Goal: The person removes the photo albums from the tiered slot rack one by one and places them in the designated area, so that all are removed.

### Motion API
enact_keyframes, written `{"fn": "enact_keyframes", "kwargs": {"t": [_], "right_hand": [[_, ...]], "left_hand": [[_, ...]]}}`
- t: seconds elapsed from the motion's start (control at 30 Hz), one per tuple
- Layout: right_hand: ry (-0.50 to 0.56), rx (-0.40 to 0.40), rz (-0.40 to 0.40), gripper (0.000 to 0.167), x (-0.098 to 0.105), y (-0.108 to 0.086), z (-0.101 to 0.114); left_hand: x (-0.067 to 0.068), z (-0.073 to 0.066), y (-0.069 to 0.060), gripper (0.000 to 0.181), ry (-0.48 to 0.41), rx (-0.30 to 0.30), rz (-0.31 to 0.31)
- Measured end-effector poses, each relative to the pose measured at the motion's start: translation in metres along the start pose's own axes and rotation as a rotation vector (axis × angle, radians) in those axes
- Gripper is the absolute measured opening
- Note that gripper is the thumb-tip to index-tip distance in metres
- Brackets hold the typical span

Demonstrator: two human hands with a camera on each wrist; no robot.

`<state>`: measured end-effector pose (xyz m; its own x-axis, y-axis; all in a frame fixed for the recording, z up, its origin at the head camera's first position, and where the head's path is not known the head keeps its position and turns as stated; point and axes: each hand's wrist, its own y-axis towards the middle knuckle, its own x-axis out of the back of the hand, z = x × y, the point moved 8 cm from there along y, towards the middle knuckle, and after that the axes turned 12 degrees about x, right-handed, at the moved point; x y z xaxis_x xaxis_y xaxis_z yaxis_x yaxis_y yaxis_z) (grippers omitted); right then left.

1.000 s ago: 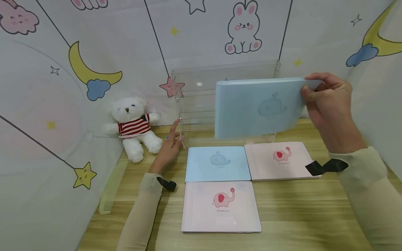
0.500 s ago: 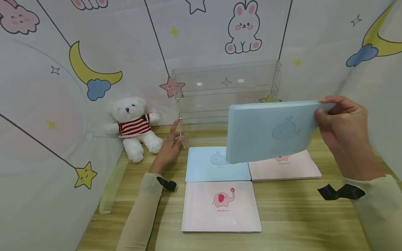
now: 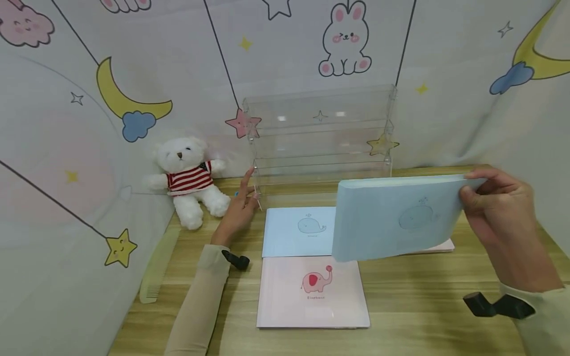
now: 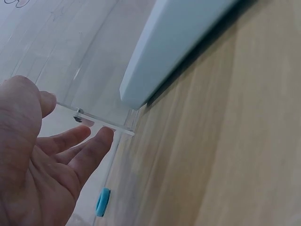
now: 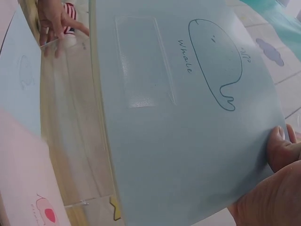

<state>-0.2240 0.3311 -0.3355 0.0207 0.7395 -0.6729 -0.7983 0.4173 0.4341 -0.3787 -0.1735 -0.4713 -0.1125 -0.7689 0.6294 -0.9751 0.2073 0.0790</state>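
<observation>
My right hand (image 3: 503, 212) pinches the right end of a light-blue whale booklet (image 3: 374, 217) between thumb and fingers, holding it tilted above the table. In the right wrist view its cover shows a whale drawing and a clear rectangular pocket. With its fingertips, my left hand (image 3: 238, 212) touches the left end of a clear plastic rack (image 3: 320, 148). On the table, another blue whale booklet (image 3: 294, 237) lies partly covered by the held one. A pink elephant booklet (image 3: 313, 306) lies in front of it. Of a second pink booklet (image 3: 438, 246), only an edge shows in the head view.
A white teddy bear (image 3: 189, 178) in a striped shirt leans at the back left. Near the left table edge lies a pale green comb (image 3: 159, 264). A small blue ring-shaped object (image 4: 103, 202) is beside the rack. A printed cloth wall (image 3: 285, 59) stands behind everything.
My right hand has brought the blue booklet down and to the right, away from the rack and over the booklets on the table. My left hand has stayed at the rack.
</observation>
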Motion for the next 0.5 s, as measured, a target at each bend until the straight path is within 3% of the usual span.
{"fn": "enact_keyframes", "kwargs": {"t": [0.1,0.3,0.5], "right_hand": [[0.021,0.012,0.02,0.025,0.006,-0.007,0.001],[0.068,-0.042,0.052,0.028,0.027,-0.023,-0.001],[0.038,-0.09,0.126,0.029,0.049,-0.038,-0.006]], "left_hand": [[-0.001,0.0,0.001,0.077,-0.004,0.001,-0.006],[-0.002,-0.001,0.001,0.076,-0.007,-0.005,-0.001],[-0.001,0.002,0.001,0.076,-0.005,0.0,-0.01]]}}
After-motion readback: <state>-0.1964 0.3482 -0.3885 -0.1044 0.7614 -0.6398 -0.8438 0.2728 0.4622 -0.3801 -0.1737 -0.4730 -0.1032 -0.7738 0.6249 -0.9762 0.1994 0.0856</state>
